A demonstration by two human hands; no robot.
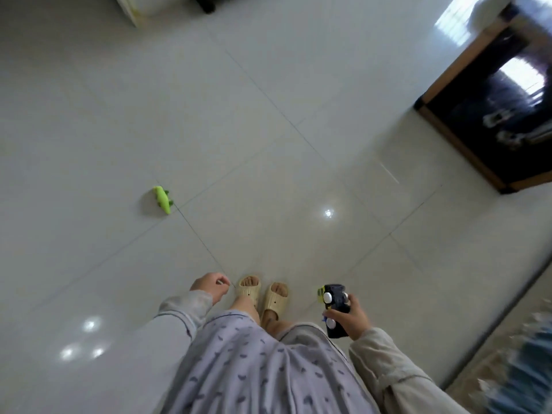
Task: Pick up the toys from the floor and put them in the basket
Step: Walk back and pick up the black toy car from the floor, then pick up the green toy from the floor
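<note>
My right hand [354, 319] holds a dark toy car [334, 309] with white wheels, turned underside up, at hip height on the right. My left hand [210, 285] hangs at my left side with its fingers curled in and nothing visible in them. A bright green crocodile toy [162, 199] lies on the pale tiled floor, ahead and to the left of my feet. No basket is in view.
A dark glossy table with a wooden frame [460, 144] stands at the right. A white piece of furniture [131, 10] sits at the far top left. A patterned rug's edge [507, 369] shows at the bottom right. My feet wear beige slippers [263, 294].
</note>
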